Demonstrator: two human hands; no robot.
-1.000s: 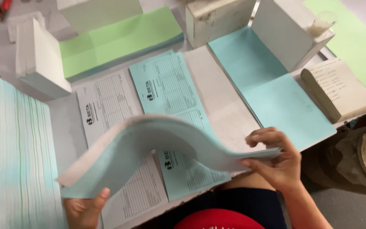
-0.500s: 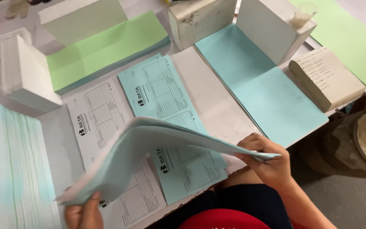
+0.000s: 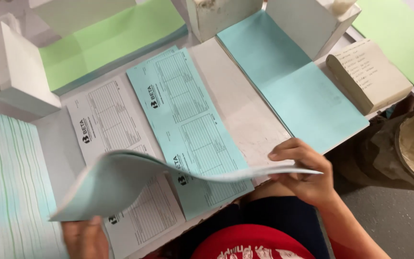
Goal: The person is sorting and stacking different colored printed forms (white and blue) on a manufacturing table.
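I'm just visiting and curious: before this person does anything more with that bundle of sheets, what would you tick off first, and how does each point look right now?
1. Right hand has a grip on the bent bundle of pale blue and white paper sheets: ok, fingers pinch its right end.
2. Left hand supports the other end: ok, though partly out of view.
3. Bundle edges aligned: cannot tell, it is bowed and blurred.
4. Blue printed form sheet lies flat on the table: ok.
5. White printed form sheet lies flat beside it: ok, partly hidden by the bundle.
6. Plain blue paper stack stays apart from the hands: ok.
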